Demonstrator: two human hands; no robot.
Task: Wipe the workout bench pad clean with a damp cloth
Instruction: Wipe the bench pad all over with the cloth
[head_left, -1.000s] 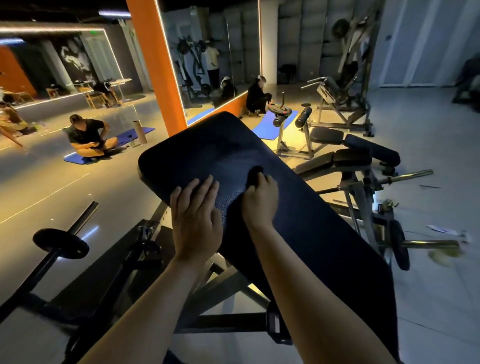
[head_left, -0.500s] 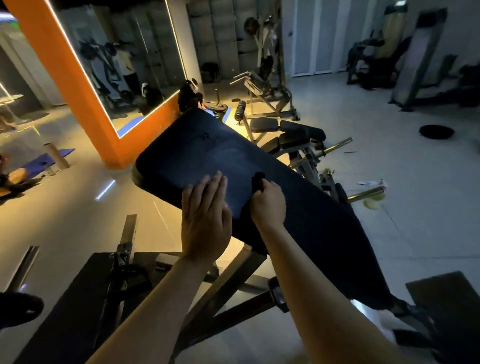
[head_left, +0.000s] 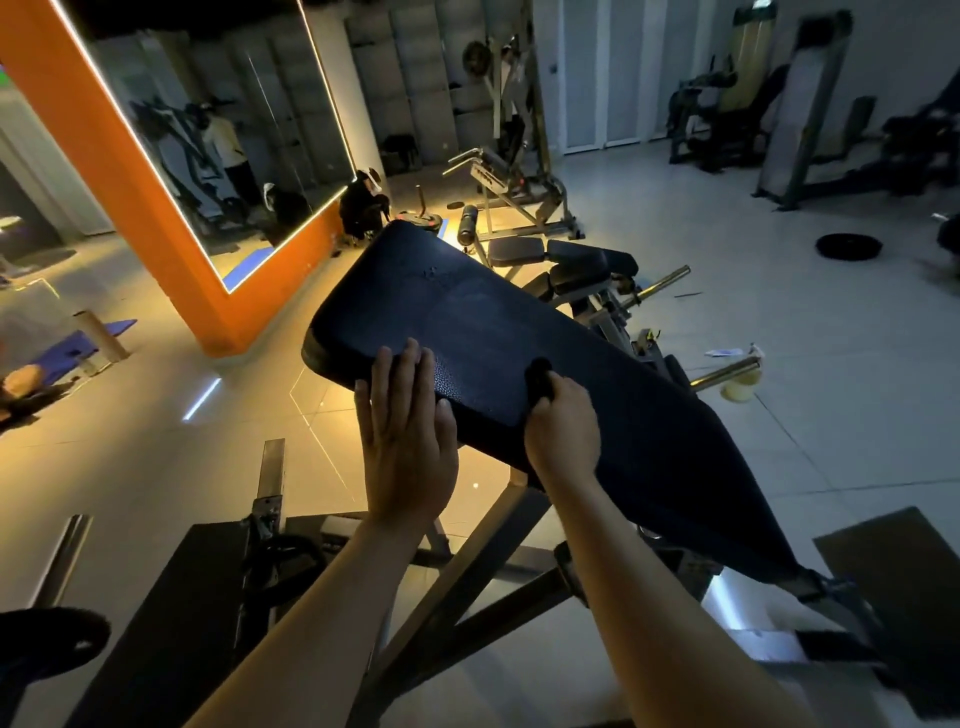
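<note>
A long dark bench pad (head_left: 467, 312) slopes from the upper left down to the lower right on a metal frame. My left hand (head_left: 405, 441) lies flat on the pad's near left edge, fingers together and stretched out. My right hand (head_left: 561, 426) is closed around a small dark cloth (head_left: 537, 376), which presses on the pad's middle; only the cloth's top end shows above my fingers. A faint sheen marks the pad surface beyond the cloth.
Under the pad stand metal frame legs (head_left: 467, 582) and a black plate (head_left: 171, 613). An orange-framed mirror (head_left: 223, 130) rises at left. More gym machines (head_left: 519, 197), a second padded bench (head_left: 566, 260) and a weight disc (head_left: 848, 245) stand on the tiled floor behind.
My view has swung to the right, so the room has shifted left. Both hands sit in nearly the same spots on the pad, the right one still gripping the cloth.
</note>
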